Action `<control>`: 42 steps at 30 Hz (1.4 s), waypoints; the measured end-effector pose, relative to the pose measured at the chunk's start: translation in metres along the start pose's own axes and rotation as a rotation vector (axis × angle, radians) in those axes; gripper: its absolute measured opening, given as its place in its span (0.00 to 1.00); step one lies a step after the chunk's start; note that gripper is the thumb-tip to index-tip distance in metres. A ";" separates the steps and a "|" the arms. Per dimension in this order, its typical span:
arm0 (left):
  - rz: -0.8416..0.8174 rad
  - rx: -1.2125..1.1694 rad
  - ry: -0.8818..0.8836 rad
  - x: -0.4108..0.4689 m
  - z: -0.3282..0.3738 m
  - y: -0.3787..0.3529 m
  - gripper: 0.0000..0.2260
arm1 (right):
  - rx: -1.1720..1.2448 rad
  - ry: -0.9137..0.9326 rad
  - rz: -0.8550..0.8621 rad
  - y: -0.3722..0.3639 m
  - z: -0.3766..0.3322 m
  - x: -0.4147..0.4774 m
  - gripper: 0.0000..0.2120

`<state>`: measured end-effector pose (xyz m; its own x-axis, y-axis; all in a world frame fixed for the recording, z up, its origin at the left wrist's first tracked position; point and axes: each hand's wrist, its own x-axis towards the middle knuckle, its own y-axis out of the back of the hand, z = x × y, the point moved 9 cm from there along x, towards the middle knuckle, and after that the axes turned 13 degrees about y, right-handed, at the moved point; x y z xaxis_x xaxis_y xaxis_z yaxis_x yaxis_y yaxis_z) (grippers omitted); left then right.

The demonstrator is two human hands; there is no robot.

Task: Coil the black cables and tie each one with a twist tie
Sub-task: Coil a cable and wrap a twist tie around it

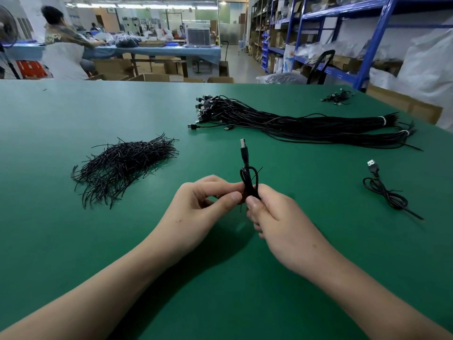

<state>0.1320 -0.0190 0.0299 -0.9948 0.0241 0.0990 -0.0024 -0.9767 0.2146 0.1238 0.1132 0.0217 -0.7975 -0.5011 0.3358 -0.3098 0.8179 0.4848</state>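
A coiled black USB cable stands upright above the middle of the green table, its plug pointing up. My right hand grips the coil's lower part, thumb in front. My left hand pinches at the coil's left side with thumb and forefinger; a thin twist tie end pokes out near the coil's top right. A heap of black twist ties lies to the left. A big bundle of uncoiled black cables lies at the back right. One coiled, tied cable lies at the right.
A small cluster of cables sits near the far right table edge. Beyond the table are cardboard boxes, blue shelving on the right, and a seated person at a blue-covered bench in the back left.
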 end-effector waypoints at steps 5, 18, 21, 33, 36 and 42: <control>-0.029 0.048 -0.047 0.004 -0.001 0.005 0.08 | 0.184 -0.045 -0.061 -0.009 0.002 -0.002 0.12; -0.055 -0.087 -0.007 0.003 0.000 0.007 0.09 | 0.162 -0.017 -0.178 -0.016 -0.003 -0.003 0.11; -0.047 -0.075 -0.008 0.001 -0.001 0.004 0.07 | -0.082 0.010 -0.173 -0.008 -0.005 -0.004 0.09; 0.071 -0.005 -0.098 -0.006 0.008 0.002 0.10 | -0.086 0.042 -0.136 0.002 -0.006 0.002 0.11; 0.060 0.045 -0.119 -0.006 0.011 -0.001 0.07 | -0.074 0.046 -0.117 0.005 -0.007 0.004 0.09; 0.033 0.083 -0.167 -0.006 0.017 -0.003 0.09 | -0.109 0.055 -0.149 0.003 -0.009 0.003 0.17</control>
<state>0.1398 -0.0130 0.0453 -0.9634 0.0344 0.2658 0.0451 -0.9568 0.2873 0.1246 0.1116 0.0315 -0.7164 -0.6318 0.2960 -0.3623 0.6995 0.6160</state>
